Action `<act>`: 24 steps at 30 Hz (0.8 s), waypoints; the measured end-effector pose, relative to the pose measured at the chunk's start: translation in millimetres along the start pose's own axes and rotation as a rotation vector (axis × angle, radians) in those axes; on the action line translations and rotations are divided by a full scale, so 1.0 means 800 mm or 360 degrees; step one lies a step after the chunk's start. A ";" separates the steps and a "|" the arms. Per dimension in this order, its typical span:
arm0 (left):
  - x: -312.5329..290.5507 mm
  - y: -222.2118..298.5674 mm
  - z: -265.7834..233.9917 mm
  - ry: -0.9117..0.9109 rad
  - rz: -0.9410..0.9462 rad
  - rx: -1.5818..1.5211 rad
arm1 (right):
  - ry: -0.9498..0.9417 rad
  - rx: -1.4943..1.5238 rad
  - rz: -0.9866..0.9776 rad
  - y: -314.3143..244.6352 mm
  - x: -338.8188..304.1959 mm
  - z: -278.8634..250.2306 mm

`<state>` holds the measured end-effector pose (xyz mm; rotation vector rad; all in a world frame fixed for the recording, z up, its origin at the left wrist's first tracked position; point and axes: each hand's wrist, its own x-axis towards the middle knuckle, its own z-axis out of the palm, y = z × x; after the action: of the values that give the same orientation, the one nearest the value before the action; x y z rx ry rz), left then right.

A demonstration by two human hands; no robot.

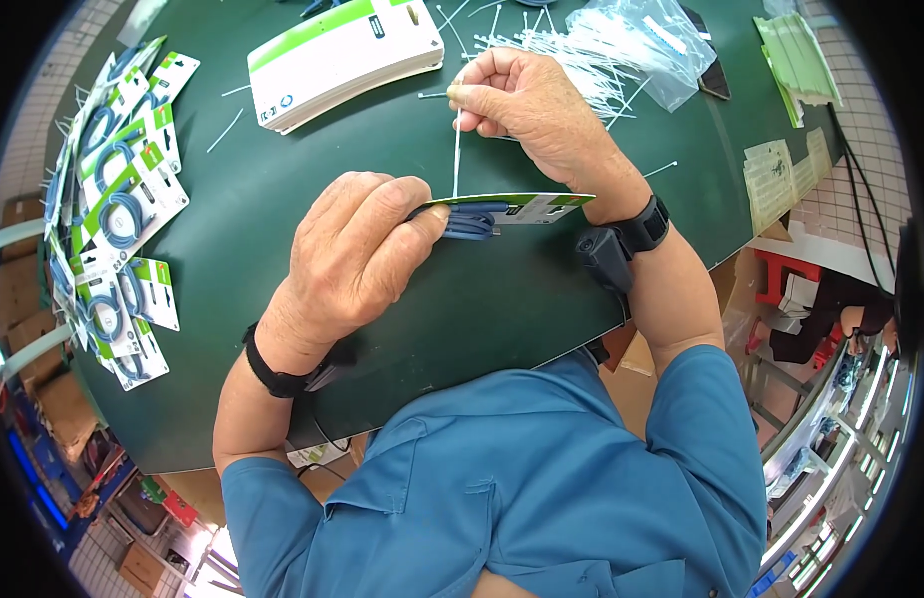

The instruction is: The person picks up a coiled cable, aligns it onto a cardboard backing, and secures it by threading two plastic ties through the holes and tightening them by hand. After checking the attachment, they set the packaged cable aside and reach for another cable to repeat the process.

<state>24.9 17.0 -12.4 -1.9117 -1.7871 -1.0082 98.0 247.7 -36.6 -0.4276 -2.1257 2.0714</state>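
My left hand pinches a white and green packaging card by its left end, holding it nearly edge-on above the table. A coiled blue cable lies against the card's near face, partly covered by my fingers. Beyond the card, my right hand is closed in a pinch on a white cable tie. The tie runs down from those fingertips to the card's upper edge; whether it passes through the card is hidden.
A stack of blank cards stands at the back. Many loose cable ties spill beside a clear plastic bag. Finished-looking carded cables pile up along the left edge. Worn paper sheets lie at the green table's right edge.
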 end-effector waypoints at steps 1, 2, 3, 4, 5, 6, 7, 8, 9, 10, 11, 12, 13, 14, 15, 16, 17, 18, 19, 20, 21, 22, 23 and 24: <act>0.000 0.000 0.000 0.0000 0.0001 0.0001 | -0.0005 -0.0022 0.0002 0.000 0.000 0.001; 0.000 0.000 0.000 0.0003 0.0001 -0.0002 | -0.0005 -0.0022 0.0000 -0.002 -0.001 0.001; 0.000 0.000 0.000 0.0005 0.0000 -0.0004 | -0.0032 -0.0067 0.0023 -0.005 -0.002 0.001; 0.001 0.000 0.000 0.0008 0.0000 -0.0007 | -0.0059 -0.0112 0.0045 -0.009 -0.004 0.001; 0.000 0.001 -0.001 0.0008 0.0002 -0.0006 | -0.0087 -0.0156 0.0068 -0.010 -0.004 0.001; 0.000 0.002 -0.002 -0.0010 -0.0007 -0.0013 | -0.0086 -0.0156 0.0066 -0.010 -0.004 0.001; 0.000 0.002 -0.003 -0.0029 -0.0017 -0.0020 | -0.0095 -0.0207 0.0051 -0.010 -0.003 0.001; 0.000 0.003 -0.004 -0.0047 -0.0026 -0.0028 | -0.0104 -0.0257 0.0037 -0.009 -0.003 0.001; 0.000 0.002 -0.003 -0.0047 -0.0024 -0.0027 | -0.0113 -0.0307 0.0023 -0.009 -0.003 0.002; 0.000 0.002 -0.003 -0.0031 -0.0017 -0.0018 | -0.0111 -0.0306 0.0021 -0.007 -0.002 0.002; 0.000 0.002 -0.001 -0.0014 -0.0010 -0.0009 | -0.0128 -0.0306 -0.0009 -0.004 -0.002 0.002; 0.000 0.001 -0.001 0.0002 -0.0003 0.0001 | -0.0146 -0.0306 -0.0040 -0.002 -0.001 0.002; 0.000 0.001 -0.001 0.0001 -0.0001 0.0001 | -0.0163 -0.0306 -0.0072 -0.001 -0.001 0.003; 0.000 0.001 -0.001 -0.0002 -0.0001 0.0000 | -0.0161 -0.0306 -0.0073 -0.001 0.000 0.003; 0.000 0.000 -0.001 -0.0005 0.0000 -0.0001 | -0.0186 -0.0256 -0.0068 -0.002 -0.001 0.005; 0.000 0.000 -0.001 -0.0008 0.0001 -0.0001 | -0.0212 -0.0205 -0.0063 -0.003 -0.002 0.006; 0.000 0.000 -0.001 -0.0008 0.0003 0.0000 | -0.0238 -0.0154 -0.0058 -0.004 -0.003 0.007; 0.000 0.001 -0.002 -0.0018 -0.0004 0.0002 | -0.0236 -0.0154 -0.0060 -0.007 -0.005 0.008; 0.000 0.002 -0.003 -0.0029 -0.0015 0.0009 | -0.0327 -0.0042 -0.0005 -0.012 -0.007 0.008; 0.000 0.002 -0.003 -0.0040 -0.0025 0.0017 | -0.0417 0.0070 0.0051 -0.018 -0.008 0.008; 0.000 0.002 -0.004 -0.0041 -0.0026 0.0023 | -0.0507 0.0183 0.0108 -0.022 -0.009 0.008; 0.001 0.002 -0.004 -0.0042 -0.0020 0.0037 | -0.0512 0.0185 0.0104 -0.025 -0.010 0.008; 0.001 0.002 -0.004 -0.0043 -0.0014 0.0051 | -0.0593 0.0185 0.0121 -0.029 -0.011 0.008; 0.002 0.002 -0.005 -0.0049 -0.0004 0.0062 | -0.0667 0.0189 0.0137 -0.031 -0.013 0.007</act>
<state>25.3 15.4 -8.0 -1.9119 -1.8128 -0.9431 103.3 239.1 -11.1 -0.0725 -2.2075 2.5039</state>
